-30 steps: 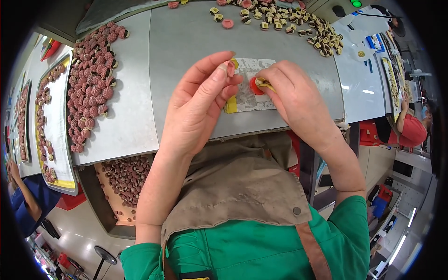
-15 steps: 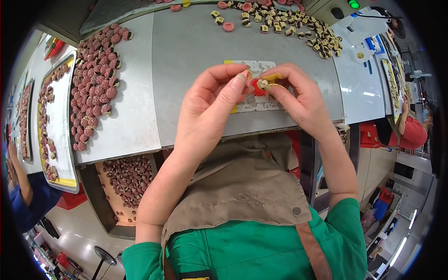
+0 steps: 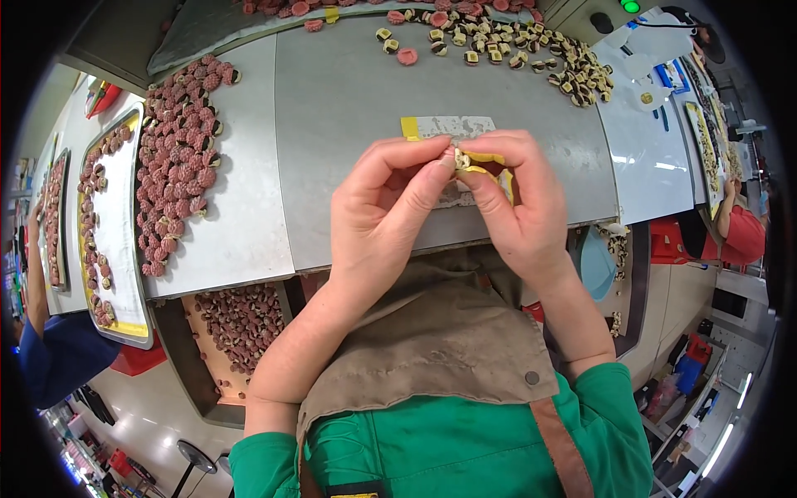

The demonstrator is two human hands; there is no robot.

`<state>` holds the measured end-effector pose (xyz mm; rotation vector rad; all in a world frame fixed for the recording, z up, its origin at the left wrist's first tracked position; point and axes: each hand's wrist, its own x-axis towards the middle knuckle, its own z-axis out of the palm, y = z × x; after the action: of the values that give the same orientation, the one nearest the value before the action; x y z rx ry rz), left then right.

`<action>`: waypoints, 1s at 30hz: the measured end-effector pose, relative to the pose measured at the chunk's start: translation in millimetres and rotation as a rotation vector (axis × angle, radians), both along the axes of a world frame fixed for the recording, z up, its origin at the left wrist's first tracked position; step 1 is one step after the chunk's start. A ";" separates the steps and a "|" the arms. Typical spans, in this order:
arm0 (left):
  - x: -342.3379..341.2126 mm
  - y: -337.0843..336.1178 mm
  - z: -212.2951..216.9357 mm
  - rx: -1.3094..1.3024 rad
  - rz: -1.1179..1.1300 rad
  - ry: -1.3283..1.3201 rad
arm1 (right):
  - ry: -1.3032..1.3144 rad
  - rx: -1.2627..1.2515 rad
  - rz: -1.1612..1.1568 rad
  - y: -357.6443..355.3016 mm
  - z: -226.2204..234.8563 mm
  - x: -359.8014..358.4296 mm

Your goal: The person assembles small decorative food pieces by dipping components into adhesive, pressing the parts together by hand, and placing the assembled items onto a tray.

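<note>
My two hands meet over the front of the grey worktable (image 3: 357, 108), fingertips almost touching. My left hand (image 3: 386, 199) is closed in a pinch on a small pink piece, mostly hidden by the fingers. Between thumb and forefinger, my right hand (image 3: 523, 195) grips a small cream-coloured part (image 3: 462, 159), pressed up against the pink piece. Yellow strips (image 3: 483, 158) cover the right thumb and forefinger tips. Beneath the hands lies a worn white pad (image 3: 452, 126) with yellow tape at its corner.
Pink bumpy raspberry-shaped pieces (image 3: 178, 158) are heaped at the left, beside a yellow-edged tray (image 3: 120, 216). Cream-and-black small parts (image 3: 498, 46) lie scattered at the far right. An open drawer (image 3: 207, 365) below holds more pink pieces. People work at both sides.
My hands have come together, bringing the cream part against the pink piece. The red spot seen between them is now hidden. My view has shifted slightly.
</note>
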<state>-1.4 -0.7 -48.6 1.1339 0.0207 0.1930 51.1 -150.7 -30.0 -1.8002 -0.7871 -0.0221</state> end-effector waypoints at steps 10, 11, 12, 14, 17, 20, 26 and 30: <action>1.0 -1.4 14.3 -0.033 -0.072 0.078 | -0.331 -0.112 0.044 -5.7 6.1 13.3; 0.8 -2.9 15.2 -0.030 -0.075 0.078 | -0.355 -0.132 0.115 -7.1 4.8 17.0; 0.0 -5.5 16.5 0.002 -0.052 0.073 | -0.354 -0.130 0.112 -7.2 4.6 18.1; -0.1 -9.4 13.8 0.037 -0.027 0.070 | -0.356 -0.118 0.088 -4.7 3.2 19.8; 0.5 -13.7 4.4 0.188 -0.007 -0.042 | -0.332 -0.079 0.053 -1.3 -1.5 20.6; 3.7 -13.1 3.6 0.205 -0.014 -0.001 | -0.358 -0.083 0.049 -0.1 -5.9 24.0; 2.4 -9.4 9.1 0.190 0.020 0.020 | -0.492 -0.141 0.049 6.9 -4.7 25.6; -17.3 51.6 18.1 0.626 0.253 0.083 | -0.439 -0.250 0.045 -1.7 16.3 30.0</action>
<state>-18.7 50.9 -30.5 1.7647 0.1890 0.3946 81.2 -152.4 -13.7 -2.0437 -1.1831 -0.3104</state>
